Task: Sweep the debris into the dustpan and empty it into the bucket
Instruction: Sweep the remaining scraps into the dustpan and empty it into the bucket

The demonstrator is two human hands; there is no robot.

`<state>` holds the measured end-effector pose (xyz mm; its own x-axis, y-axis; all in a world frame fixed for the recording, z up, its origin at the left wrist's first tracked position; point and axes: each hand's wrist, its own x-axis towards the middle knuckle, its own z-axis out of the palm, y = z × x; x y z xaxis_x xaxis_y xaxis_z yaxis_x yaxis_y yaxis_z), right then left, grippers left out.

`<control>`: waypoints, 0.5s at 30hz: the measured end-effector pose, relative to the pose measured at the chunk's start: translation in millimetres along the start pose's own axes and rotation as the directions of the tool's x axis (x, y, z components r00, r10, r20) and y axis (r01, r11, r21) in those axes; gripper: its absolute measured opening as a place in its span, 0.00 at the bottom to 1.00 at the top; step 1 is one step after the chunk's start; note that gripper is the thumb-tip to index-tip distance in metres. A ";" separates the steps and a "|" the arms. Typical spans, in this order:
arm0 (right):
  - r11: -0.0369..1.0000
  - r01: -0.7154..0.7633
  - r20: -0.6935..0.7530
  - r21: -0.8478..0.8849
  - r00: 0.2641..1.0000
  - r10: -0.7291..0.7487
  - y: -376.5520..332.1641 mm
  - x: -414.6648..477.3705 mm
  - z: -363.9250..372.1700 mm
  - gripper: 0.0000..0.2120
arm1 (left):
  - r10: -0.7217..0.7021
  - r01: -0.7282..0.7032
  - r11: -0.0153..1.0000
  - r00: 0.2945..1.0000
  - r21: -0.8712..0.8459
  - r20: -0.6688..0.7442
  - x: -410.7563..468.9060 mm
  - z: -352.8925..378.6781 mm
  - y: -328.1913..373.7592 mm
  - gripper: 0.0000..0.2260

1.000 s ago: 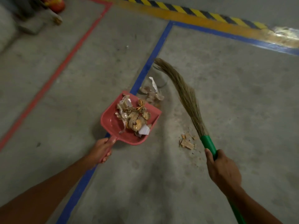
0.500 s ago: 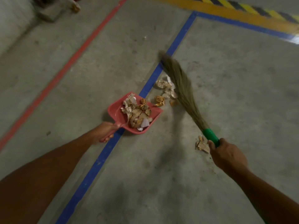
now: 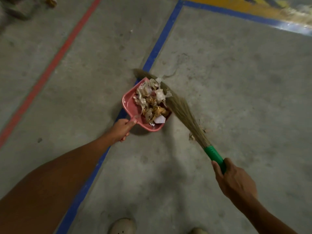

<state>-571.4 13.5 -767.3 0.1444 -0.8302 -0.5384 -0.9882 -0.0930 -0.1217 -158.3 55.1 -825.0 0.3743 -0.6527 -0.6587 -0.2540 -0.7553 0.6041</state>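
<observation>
No readable writing. My left hand (image 3: 121, 128) fingers wrap the pink dustpan (image 3: 129, 103) handle; debris (image 3: 152, 102) piled inside. Right hand (image 3: 234, 181) fingers clench the grass broom (image 3: 182, 108), bristles against the dustpan's mouth.

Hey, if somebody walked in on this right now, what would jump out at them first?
Probably the pink dustpan in mid-frame, heaped with torn paper and brown debris, its handle gripped by the left hand. Right beside it, the grass broom lies against the pan's open edge, held by its green handle in the right hand. The blue floor line passing under the pan also stands out on the grey concrete.
</observation>
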 end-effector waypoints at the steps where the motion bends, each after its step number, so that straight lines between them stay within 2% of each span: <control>1: 0.999 -0.034 -0.011 0.019 0.999 0.034 9.9 -8.6 1.4 0.20 | 0.003 -0.003 1.000 1.000 0.012 -0.001 -5.6 6.0 -1.0 0.24; 8: 0.994 -0.107 -0.050 0.027 0.993 0.109 70.3 -74.7 -0.5 0.20 | 0.064 -0.070 0.996 0.994 0.058 0.091 -57.0 50.3 7.2 0.25; 15: 0.969 -0.234 -0.051 0.076 0.970 0.239 104.3 -137.8 -3.8 0.20 | 0.047 -0.059 0.996 0.984 0.065 0.174 -107.0 77.9 -0.2 0.26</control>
<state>-694.6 116.2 -702.6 -0.0983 -0.8552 -0.5089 -0.9877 0.1463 -0.0552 -267.8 120.5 -789.6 0.2014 -0.6879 -0.6973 -0.3336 -0.7175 0.6115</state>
